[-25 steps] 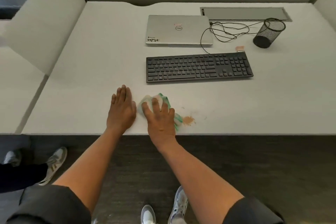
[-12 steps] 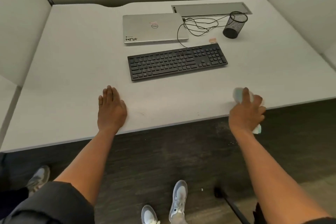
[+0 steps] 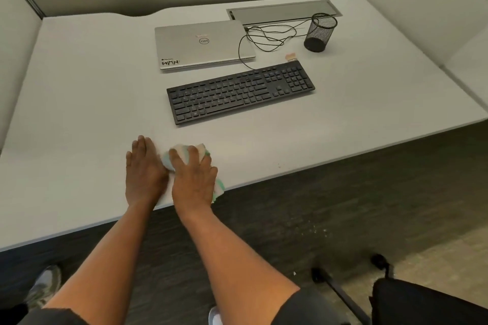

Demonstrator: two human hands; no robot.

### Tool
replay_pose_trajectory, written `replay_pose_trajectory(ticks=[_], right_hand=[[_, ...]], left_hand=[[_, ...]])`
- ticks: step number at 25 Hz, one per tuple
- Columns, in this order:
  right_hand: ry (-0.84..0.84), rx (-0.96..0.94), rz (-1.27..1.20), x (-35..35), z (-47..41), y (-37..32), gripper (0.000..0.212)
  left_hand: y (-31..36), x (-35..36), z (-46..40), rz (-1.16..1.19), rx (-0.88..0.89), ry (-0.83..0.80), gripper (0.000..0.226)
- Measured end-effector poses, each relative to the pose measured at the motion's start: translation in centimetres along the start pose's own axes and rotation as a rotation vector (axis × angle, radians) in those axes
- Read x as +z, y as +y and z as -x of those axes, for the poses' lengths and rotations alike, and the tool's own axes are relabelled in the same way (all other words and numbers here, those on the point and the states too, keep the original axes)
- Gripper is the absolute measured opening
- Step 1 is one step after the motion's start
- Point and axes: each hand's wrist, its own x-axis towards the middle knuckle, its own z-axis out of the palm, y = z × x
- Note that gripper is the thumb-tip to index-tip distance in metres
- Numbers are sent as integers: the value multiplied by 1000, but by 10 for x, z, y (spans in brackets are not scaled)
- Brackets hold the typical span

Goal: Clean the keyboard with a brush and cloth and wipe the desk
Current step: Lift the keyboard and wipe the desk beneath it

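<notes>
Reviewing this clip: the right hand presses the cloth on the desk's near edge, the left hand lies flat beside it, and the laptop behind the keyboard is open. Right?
Not quite. In the head view the laptop behind the keyboard is closed, lid down with its logo showing. The rest holds: the right hand presses the cloth on the desk's near edge, and the left hand lies flat beside it.
</notes>
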Motion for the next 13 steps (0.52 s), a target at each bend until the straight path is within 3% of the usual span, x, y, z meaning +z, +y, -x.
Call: replay_pose_trajectory(ticks=[3, 6, 10, 13], right_hand=[[126, 71, 115, -8, -1, 59, 74], [237, 310, 264, -42, -6, 150, 80], [313, 687, 259, -115, 6, 268, 64], [382, 683, 234, -138, 1, 279, 58]], left_hand=[[-2, 1, -2, 0, 0, 9, 56], [-4, 3, -1, -13, 4, 11, 56], [-2, 3, -1, -18, 7, 6, 56], [2, 2, -2, 5, -15, -12, 57]])
